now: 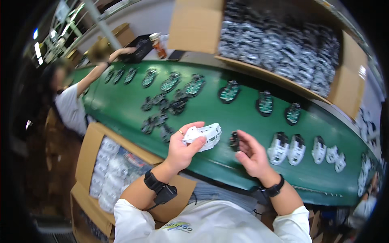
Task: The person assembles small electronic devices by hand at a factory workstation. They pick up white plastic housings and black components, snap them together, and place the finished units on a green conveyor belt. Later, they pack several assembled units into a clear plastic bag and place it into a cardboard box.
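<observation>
My left hand (178, 150) grips a white plastic mouse shell (211, 135), with the thumb on its near side and the fingers behind. The shell has cut-outs along its edge. A little to its right, my right hand (252, 155) pinches a small black plastic part (234, 141) between thumb and fingers. The two parts are held apart above the green belt (227, 170). Loose black plastic parts (164, 106) lie in a heap beyond my left hand. Right of my right hand, white shells with black tops (278, 149) rest on the belt.
Several black mouse bases with green circuit boards (229, 91) form a row along the far side. An open carton (198, 25) of wrapped dark parts stands beyond them. Another carton (87, 160) with bagged white parts is at my left. A co-worker's arm (95, 77) reaches across the belt's far left.
</observation>
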The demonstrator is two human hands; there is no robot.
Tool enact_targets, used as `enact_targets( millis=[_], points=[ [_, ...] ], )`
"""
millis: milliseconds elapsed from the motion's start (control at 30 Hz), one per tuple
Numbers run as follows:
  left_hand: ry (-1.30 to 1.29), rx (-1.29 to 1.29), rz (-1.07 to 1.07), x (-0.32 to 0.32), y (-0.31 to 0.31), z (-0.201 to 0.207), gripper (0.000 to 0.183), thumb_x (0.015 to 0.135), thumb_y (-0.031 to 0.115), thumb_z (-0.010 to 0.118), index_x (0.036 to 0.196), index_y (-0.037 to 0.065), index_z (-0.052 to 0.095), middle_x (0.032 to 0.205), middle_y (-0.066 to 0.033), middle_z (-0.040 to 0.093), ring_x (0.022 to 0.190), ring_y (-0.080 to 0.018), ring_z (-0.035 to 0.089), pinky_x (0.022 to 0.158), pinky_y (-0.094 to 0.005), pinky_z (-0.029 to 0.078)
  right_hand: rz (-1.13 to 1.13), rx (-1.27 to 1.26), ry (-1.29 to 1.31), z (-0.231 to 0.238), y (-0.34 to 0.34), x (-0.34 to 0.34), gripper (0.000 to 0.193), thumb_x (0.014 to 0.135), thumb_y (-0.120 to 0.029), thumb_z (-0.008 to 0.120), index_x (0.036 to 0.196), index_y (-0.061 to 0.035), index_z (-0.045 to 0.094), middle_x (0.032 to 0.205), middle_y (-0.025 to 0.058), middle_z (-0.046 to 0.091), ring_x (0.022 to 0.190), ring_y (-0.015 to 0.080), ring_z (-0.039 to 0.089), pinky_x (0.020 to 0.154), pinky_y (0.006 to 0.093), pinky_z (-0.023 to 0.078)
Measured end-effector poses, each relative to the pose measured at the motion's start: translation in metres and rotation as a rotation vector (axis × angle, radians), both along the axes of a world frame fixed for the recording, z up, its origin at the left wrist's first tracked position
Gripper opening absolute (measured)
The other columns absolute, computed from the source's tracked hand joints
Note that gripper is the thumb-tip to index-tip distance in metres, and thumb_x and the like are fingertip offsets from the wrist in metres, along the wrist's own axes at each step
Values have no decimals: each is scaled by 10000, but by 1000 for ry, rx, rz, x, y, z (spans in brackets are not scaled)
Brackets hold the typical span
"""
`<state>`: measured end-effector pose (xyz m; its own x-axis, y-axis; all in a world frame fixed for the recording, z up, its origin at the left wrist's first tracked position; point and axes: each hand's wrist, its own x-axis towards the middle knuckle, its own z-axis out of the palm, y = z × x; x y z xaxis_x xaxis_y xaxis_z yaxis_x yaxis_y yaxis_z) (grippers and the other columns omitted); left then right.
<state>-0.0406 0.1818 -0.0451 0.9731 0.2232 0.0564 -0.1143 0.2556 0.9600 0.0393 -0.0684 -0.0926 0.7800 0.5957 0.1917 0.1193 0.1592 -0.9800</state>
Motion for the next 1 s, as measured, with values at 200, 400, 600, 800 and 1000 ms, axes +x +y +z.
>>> enact_targets(
  millis=[200, 400, 600, 800, 1000],
  points=[
    [-131, 152, -101, 26, -35, -21, 431, 913, 27, 751, 1314, -24, 604, 1153, -85, 704, 1029, -118, 660, 914, -279, 540, -102, 41, 31, 2, 12, 2, 553, 956, -102, 755, 1439, 57, 537, 1411, 164, 583, 1214, 207, 633, 1044, 369, 536],
    [-141, 252, -136, 12, -32, -27, 414, 894, 28, 771, 1278, -24, 625, 1121, -77, 713, 1003, -106, 659, 871, -263, 540, -289, -267, -609, 11, 16, -3, 607, 839, -286, 866, 1266, 90, 655, 1206, 244, 698, 1065, 339, 723, 918, 382, 583],
    [-259, 358, -179, 7, -32, -26, 423, 835, 59, 829, 1216, 4, 654, 1043, -88, 695, 931, -145, 672, 821, -281, 546, 190, 105, 288, 6, 18, -3, 602, 872, -170, 855, 1334, 45, 532, 1139, 119, 703, 1104, 198, 690, 965, 359, 568],
    [-223, 482, -116, 12, -28, -29, 447, 755, 96, 890, 1141, 4, 685, 1033, -128, 703, 914, -201, 696, 808, -315, 564, 34, -107, 16, 8, 18, -1, 550, 829, -130, 877, 1277, 15, 593, 1151, 93, 678, 1075, 189, 670, 951, 344, 554],
    [-533, 1035, -42, 36, -25, -10, 554, 724, 45, 760, 1261, -17, 636, 994, -161, 683, 893, -323, 667, 861, -410, 527, -323, -379, -796, 26, 24, 5, 615, 716, -212, 895, 1238, -23, 630, 1062, 128, 656, 952, 340, 643, 827, 419, 551]
  ],
)
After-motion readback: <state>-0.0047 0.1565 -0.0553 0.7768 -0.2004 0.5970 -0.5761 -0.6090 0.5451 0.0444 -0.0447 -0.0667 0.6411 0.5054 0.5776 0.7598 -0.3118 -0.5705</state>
